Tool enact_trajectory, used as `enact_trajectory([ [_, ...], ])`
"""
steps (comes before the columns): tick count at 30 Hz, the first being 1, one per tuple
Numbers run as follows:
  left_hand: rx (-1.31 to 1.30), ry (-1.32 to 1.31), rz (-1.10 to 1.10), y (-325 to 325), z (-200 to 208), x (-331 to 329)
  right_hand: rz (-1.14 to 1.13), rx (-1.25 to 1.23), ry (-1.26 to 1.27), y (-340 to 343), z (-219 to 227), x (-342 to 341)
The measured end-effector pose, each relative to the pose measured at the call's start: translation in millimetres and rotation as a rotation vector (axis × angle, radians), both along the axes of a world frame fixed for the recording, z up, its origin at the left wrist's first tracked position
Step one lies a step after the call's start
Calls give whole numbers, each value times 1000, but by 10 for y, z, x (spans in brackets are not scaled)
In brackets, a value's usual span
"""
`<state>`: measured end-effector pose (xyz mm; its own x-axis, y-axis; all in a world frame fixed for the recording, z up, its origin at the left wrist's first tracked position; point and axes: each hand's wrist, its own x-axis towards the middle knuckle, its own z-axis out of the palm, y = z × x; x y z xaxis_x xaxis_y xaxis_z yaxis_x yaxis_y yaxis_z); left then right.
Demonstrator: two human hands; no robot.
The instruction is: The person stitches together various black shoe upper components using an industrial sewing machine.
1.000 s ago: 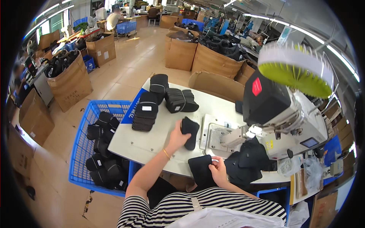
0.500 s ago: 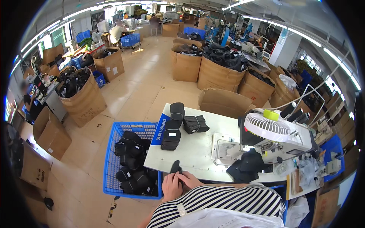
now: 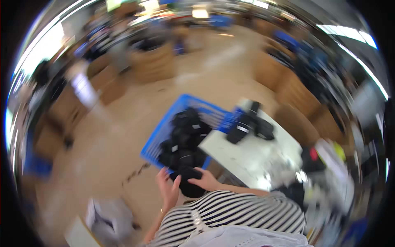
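Observation:
A bundle of black fabric pieces [image 3: 190, 184] lies between my hands, low in front of my striped top. My right hand [image 3: 206, 181] rests on its right side, thumb and fingers gripping the fabric. At its left side is my left hand [image 3: 168, 190], fingers spread apart and the thumb close to the bundle. Just beyond stands a blue plastic basket [image 3: 153, 144] holding several similar black bundles [image 3: 185, 133], some with small white labels. On the white sewing table [image 3: 214, 142] to the right are stacked black pieces [image 3: 239, 129]. Motion smears the picture.
The sewing machine [image 3: 329, 164] and its white fan blur together at the right. Cardboard boxes [image 3: 152, 61] line the floor on both sides. A greyish-white object [image 3: 109, 218] sits at the lower left. The table's corner overlaps the basket's right side.
The view has swung left, bringing the basket in front of me. My hands were together on a black piece at the table's edge; now they are apart around a black bundle near the basket.

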<state>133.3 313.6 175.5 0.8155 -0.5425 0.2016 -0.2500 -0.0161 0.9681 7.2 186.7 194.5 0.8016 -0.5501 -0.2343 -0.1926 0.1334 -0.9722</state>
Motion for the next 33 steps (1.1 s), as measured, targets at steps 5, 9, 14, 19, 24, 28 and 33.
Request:
enact_trajectory([
  [5,50,271,-34,371,54,-82,284,-89,-73,146,-2,164],
  [9,-149,312,168,491,-106,-196,376,-1,-187,222,143,243],
  [14,-330,410,478,546,-178,-399,458,20,-121,165,109,468],
  [19,-488,509,335,581,-77,-474,479,63,-79,92,23,735],
  [24,-513,417,712,935,-423,-464,647,49,-80,581,70,1061],
  [28,-611,853,499,1705,-209,-292,556,271,-46,1253,-275,1359],
  [33,-473,820,567,2794,-21,-137,894,-101,-221,2538,-102,1847],
])
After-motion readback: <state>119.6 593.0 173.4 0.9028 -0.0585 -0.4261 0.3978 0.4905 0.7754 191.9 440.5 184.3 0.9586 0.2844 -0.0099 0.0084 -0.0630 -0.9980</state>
